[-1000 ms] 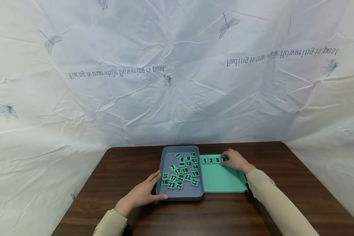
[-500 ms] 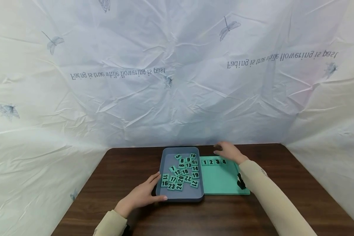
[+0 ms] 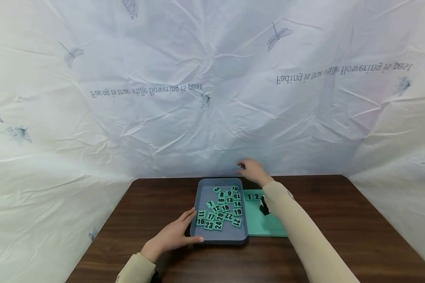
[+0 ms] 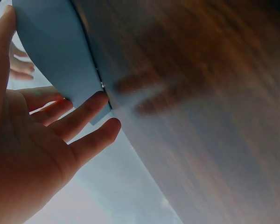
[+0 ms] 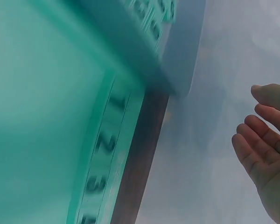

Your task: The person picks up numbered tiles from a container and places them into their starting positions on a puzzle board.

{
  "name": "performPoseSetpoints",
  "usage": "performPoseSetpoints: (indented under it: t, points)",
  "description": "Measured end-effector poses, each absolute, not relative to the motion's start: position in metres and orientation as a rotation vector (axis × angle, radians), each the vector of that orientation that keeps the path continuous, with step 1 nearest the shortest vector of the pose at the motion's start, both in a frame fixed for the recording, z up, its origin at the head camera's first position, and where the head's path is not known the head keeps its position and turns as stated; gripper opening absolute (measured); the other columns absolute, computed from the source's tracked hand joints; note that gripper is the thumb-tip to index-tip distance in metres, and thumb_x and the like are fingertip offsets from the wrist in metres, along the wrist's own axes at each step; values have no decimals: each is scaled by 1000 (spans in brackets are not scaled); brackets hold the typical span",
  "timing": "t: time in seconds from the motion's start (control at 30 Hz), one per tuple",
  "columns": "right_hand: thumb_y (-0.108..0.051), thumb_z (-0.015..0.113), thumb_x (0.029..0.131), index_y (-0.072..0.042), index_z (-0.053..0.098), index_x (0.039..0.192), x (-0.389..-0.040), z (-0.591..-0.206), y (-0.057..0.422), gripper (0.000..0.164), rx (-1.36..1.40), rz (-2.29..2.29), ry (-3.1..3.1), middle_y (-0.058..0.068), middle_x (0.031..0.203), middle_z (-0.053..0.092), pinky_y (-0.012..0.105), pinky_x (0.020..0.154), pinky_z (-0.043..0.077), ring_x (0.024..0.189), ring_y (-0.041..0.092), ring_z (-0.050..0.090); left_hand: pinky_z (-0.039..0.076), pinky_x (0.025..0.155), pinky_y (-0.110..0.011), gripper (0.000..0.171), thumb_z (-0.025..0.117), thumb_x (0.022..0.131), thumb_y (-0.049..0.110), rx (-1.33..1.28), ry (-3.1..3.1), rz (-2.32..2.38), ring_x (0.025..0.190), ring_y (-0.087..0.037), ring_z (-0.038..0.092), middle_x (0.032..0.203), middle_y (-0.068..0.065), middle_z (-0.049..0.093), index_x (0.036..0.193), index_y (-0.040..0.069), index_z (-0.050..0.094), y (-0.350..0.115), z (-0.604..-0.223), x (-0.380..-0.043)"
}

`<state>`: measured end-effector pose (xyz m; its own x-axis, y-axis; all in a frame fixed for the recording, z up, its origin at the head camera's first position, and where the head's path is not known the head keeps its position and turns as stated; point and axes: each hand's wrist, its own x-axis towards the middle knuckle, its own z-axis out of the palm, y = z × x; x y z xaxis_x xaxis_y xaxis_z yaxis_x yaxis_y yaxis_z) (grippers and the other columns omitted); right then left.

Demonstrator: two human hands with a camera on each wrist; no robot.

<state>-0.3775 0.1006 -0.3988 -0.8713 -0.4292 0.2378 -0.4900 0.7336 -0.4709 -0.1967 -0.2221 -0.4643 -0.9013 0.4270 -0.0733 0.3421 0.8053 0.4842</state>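
Note:
A grey-blue tray (image 3: 206, 192) lies on the table, holding several loose green number tiles (image 3: 225, 207), among them 5 to 24. My left hand (image 3: 173, 234) rests at its near left corner, thumb on the front rim and fingers against the left side. In the left wrist view, relaxed fingers (image 4: 81, 114) lie along the tray wall (image 4: 60, 42). My right hand (image 3: 253, 171) hangs in the air beyond the tray's far right corner, fingers loosely bent and holding nothing. Beneath its forearm is a green board (image 3: 262, 226) with a row of tiles along its far edge; 1, 2 and 3 are readable in the right wrist view.
The dark wooden table (image 3: 340, 220) extends on both sides of the tray and board. Behind it hangs a wrinkled white sheet (image 3: 212, 129) printed with dragonflies and lettering. The board sits right against the tray's right side.
My right hand has let go of tile 4 in the row, lifted, and moved left and away toward the tray's far side. The left hand has stayed at the tray.

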Motion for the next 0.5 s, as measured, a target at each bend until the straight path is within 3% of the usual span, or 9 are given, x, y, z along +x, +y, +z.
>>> performPoseSetpoints:
  t: [0.5]
  points:
    - [-13, 67, 98, 7, 62, 131, -385, -444, 34, 38, 731, 1041, -2866, 22, 126, 63, 48, 94, 51, 115, 34, 60, 47, 100, -56, 100, 65, 87, 68, 562, 2798, 710, 135, -35, 49, 166, -8, 22, 160, 10, 29, -221, -467, -198]
